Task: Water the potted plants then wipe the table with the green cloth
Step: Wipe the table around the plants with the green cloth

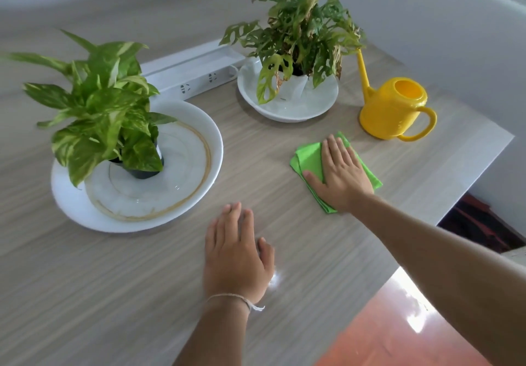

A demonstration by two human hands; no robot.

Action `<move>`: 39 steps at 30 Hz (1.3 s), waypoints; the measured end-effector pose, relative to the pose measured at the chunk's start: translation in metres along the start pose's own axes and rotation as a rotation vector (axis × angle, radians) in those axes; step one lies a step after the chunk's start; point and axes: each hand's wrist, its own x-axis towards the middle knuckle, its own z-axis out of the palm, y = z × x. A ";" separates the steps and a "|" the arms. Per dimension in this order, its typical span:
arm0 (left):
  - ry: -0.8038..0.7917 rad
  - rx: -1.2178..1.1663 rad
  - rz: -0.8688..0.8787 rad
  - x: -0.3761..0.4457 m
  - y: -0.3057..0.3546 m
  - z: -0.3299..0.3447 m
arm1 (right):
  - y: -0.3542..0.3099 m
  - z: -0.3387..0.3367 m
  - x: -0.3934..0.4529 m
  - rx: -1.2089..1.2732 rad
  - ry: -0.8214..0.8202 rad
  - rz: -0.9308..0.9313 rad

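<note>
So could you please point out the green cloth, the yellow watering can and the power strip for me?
green cloth (308, 158): head view, on its bare left part beside the hand.
yellow watering can (390, 115): head view, on the body below the opening.
power strip (196, 74): head view, on its white top face.

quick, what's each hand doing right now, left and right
Left hand: open, flat on the table, holding nothing.
Right hand: open, palm pressed flat on the green cloth, not gripping it.
</note>
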 end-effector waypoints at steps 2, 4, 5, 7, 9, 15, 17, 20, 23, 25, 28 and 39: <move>0.002 -0.016 0.003 0.000 -0.001 -0.001 | -0.011 0.007 -0.037 0.009 0.019 -0.018; 0.006 -0.024 0.003 0.001 0.000 -0.001 | -0.021 0.014 -0.080 0.014 0.053 -0.034; 0.011 -0.026 0.003 0.001 0.000 -0.001 | -0.025 0.018 -0.102 0.015 0.070 -0.039; 0.013 -0.026 0.006 0.000 -0.001 0.000 | -0.031 0.027 -0.139 0.001 0.089 -0.047; 0.011 -0.026 0.003 -0.002 0.000 0.000 | -0.035 0.035 -0.161 -0.009 0.102 -0.045; 0.005 -0.032 0.002 -0.002 0.003 -0.003 | -0.035 0.032 -0.157 -0.006 0.077 -0.030; 0.006 -0.020 -0.002 -0.002 0.002 -0.002 | -0.039 0.027 -0.141 0.012 0.064 -0.013; -0.003 0.006 0.016 -0.004 0.002 -0.001 | -0.051 0.014 -0.092 0.046 0.065 0.016; -0.008 0.034 0.018 -0.004 0.002 0.000 | -0.070 0.002 -0.030 0.074 0.043 0.000; -0.018 0.049 0.006 -0.003 0.002 0.000 | -0.086 -0.001 0.005 0.090 0.028 -0.005; -0.054 0.056 -0.001 -0.002 0.002 -0.001 | -0.112 -0.006 0.045 0.115 0.032 0.002; -0.057 0.071 -0.004 0.001 0.001 -0.003 | -0.126 -0.008 0.054 0.139 0.047 -0.056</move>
